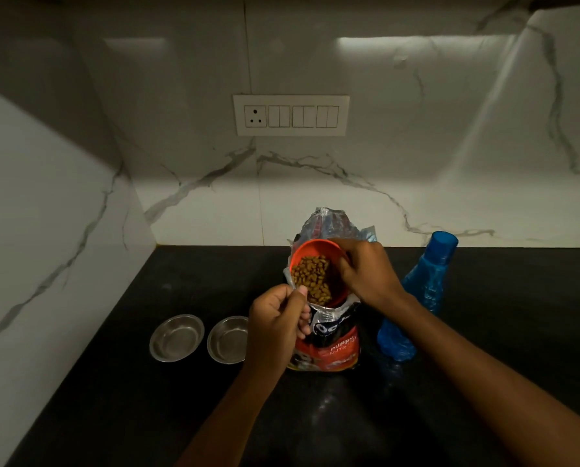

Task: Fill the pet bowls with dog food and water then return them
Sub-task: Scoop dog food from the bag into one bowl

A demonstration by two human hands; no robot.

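Observation:
A red and black dog food bag stands open on the black counter. My left hand pinches the bag's front edge. My right hand grips the rim of an orange cup, tilted in the bag's mouth and holding brown kibble. Two steel pet bowls sit side by side to the left of the bag: the left bowl and the right bowl, which my left hand partly covers. Neither bowl shows anything inside. A blue water bottle with its cap on stands right of the bag.
A marble wall backs the counter and another closes it on the left. A white switch and socket panel is on the back wall above the bag.

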